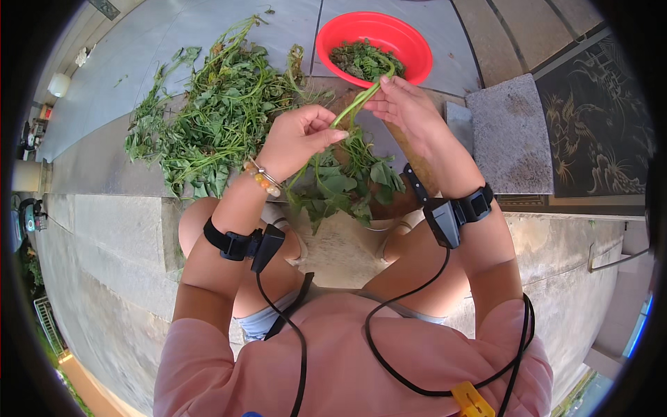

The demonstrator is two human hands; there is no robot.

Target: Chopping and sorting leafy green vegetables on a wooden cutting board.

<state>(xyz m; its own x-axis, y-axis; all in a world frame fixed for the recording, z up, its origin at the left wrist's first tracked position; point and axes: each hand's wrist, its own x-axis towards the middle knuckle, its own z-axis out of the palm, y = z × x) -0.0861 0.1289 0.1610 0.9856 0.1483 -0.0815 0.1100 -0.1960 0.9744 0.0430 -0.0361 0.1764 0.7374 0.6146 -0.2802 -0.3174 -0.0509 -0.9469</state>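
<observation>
A bunch of leafy green stems (356,103) stretches between my two hands, its leaves (344,184) hanging down below. My left hand (306,132) pinches the stems near their middle, thumb against fingers. Farther right, my right hand (404,108) grips the upper end close to the red basin. Under the stems lies a brown wooden board (415,141), partly covered. On it rests a knife with a black riveted handle (415,185); leaves and stems hide part of its broad grey blade.
A large heap of leafy green vines (219,115) spreads at the left. The red plastic basin (419,59) at the back holds cut greens (365,59). A rough grey stone slab (511,135) lies at the right, beside a dark patterned panel (590,115). Black cables (303,340) run from my wrist devices.
</observation>
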